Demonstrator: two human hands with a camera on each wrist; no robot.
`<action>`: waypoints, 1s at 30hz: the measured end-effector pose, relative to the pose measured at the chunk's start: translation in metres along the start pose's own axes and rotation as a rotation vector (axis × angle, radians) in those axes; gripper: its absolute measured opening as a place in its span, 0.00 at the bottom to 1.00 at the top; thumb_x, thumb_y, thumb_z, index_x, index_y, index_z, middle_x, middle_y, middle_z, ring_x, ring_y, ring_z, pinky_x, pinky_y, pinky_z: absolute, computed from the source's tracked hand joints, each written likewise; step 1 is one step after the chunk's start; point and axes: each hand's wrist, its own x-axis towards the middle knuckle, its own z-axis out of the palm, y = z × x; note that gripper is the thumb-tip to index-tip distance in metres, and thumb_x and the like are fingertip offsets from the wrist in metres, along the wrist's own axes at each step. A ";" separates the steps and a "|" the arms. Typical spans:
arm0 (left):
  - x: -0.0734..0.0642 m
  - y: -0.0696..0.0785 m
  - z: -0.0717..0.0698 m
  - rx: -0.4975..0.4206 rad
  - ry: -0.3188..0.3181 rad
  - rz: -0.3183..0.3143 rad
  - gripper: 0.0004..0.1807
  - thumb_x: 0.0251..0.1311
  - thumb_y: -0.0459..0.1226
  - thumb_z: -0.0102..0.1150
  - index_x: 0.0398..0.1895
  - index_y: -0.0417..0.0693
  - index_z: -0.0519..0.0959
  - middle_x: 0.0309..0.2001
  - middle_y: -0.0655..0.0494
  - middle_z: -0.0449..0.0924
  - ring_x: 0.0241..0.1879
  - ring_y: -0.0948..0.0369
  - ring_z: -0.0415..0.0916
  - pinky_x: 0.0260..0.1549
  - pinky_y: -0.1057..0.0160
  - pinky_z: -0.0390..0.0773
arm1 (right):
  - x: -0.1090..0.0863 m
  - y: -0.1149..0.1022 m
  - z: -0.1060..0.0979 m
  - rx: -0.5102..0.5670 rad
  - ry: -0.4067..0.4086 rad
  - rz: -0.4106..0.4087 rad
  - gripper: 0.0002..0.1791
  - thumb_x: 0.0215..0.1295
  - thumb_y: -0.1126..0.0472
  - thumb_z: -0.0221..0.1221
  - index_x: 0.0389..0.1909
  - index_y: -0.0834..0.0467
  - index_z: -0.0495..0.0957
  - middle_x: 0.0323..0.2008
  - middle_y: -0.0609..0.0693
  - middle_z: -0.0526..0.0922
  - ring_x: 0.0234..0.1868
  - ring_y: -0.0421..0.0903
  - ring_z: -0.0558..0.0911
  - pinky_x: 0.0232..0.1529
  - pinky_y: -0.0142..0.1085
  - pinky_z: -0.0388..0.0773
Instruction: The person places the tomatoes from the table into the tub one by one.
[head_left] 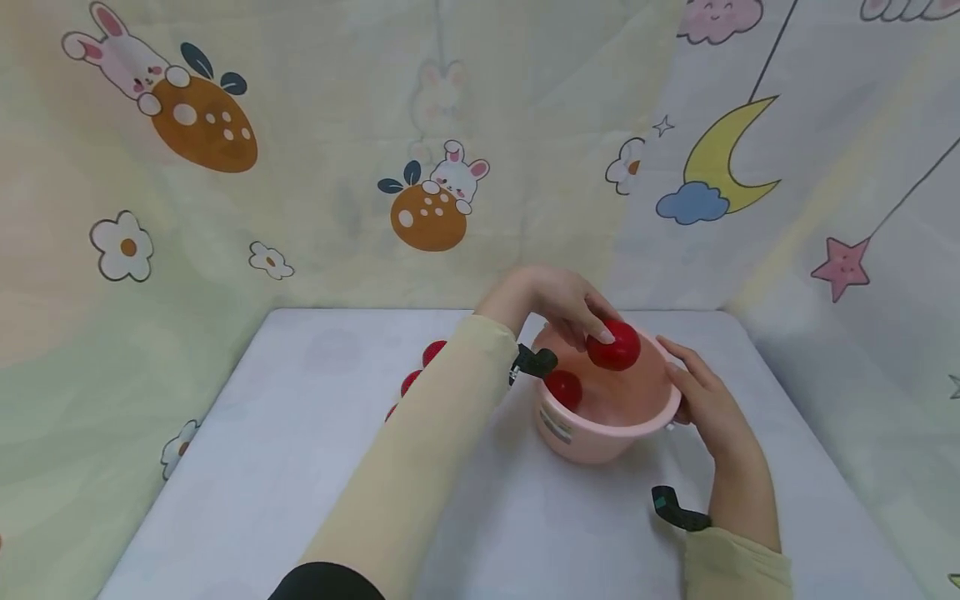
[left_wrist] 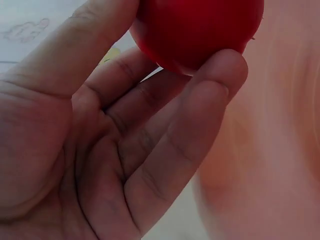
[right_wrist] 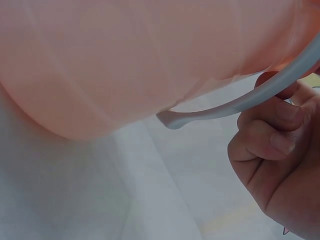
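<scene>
My left hand point(head_left: 566, 304) pinches a shiny red tomato point(head_left: 613, 346) over the mouth of a pink bucket point(head_left: 592, 446). Seen from the left wrist, the thumb and fingertips meet the tomato point(left_wrist: 200, 30), and the palm below stays bare. Another tomato point(head_left: 563, 389) lies inside the bucket, against its left side. On the bucket's right, my right hand point(head_left: 701, 396) grips the rim, thumb inside. The right wrist view shows curled fingers point(right_wrist: 270, 135) beside the bucket's grey handle point(right_wrist: 225, 110); the grip on the rim is partly hidden there.
Several more red tomatoes point(head_left: 432, 352) lie on the white table point(head_left: 300, 417) left of the bucket, partly covered by the left sleeve point(head_left: 420, 450). A patterned cloth point(head_left: 322, 125) hangs behind and around the table. Black camera mounts point(head_left: 678, 510) stick out from both wrists.
</scene>
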 end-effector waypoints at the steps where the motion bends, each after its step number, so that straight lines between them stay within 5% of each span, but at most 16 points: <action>1: 0.003 0.002 0.002 0.004 -0.007 -0.014 0.23 0.53 0.40 0.73 0.55 0.63 0.82 0.50 0.59 0.82 0.49 0.54 0.83 0.51 0.55 0.83 | 0.000 0.000 0.001 0.002 -0.001 0.011 0.33 0.71 0.34 0.47 0.75 0.31 0.54 0.63 0.48 0.71 0.34 0.47 0.81 0.34 0.34 0.83; 7: 0.015 0.010 0.010 0.006 -0.033 -0.083 0.24 0.53 0.38 0.73 0.55 0.62 0.82 0.50 0.60 0.82 0.50 0.55 0.82 0.53 0.55 0.82 | -0.002 -0.002 0.006 0.002 0.003 0.045 0.36 0.68 0.31 0.49 0.75 0.29 0.53 0.70 0.49 0.67 0.44 0.49 0.83 0.41 0.37 0.85; 30: 0.066 -0.007 0.034 -0.100 -0.125 -0.251 0.22 0.52 0.35 0.73 0.52 0.56 0.80 0.51 0.57 0.80 0.56 0.55 0.75 0.51 0.54 0.83 | 0.000 0.000 0.000 -0.011 -0.002 0.014 0.34 0.70 0.34 0.48 0.75 0.31 0.54 0.65 0.47 0.71 0.34 0.48 0.82 0.38 0.34 0.84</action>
